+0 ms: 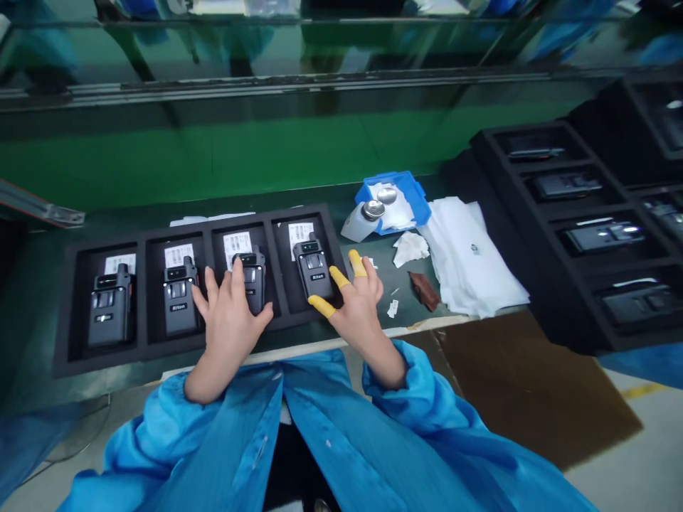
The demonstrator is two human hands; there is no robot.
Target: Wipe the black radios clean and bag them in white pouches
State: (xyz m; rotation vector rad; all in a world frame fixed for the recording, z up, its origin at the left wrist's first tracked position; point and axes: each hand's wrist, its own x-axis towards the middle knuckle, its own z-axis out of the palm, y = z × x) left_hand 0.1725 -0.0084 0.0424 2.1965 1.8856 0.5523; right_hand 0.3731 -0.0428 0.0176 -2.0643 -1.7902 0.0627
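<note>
A black foam tray (141, 299) holds handheld two-way radios in a row of compartments, each beside a white barcode label. My left hand (229, 309) lies spread over the third radio (257, 281), partly hiding it. Its index finger rests at the radio's upper left and its thumb is near the lower right. My right hand (357, 302) wears yellow finger cots. Its thumb is by the bottom of the fourth radio (312, 267), its index finger by the right side; both fingers are apart, and firm contact cannot be made out. The first radio (111, 309) and second radio (180, 299) lie untouched.
Right of the tray stand a white bottle with a metal top (360, 222) and a blue bin (421, 206) with white wipes. A crumpled wipe (410, 249), brown scrap (425, 290) and white cloth stack (474, 267) lie nearby. More foam trays (538, 245) with radios are stacked at right.
</note>
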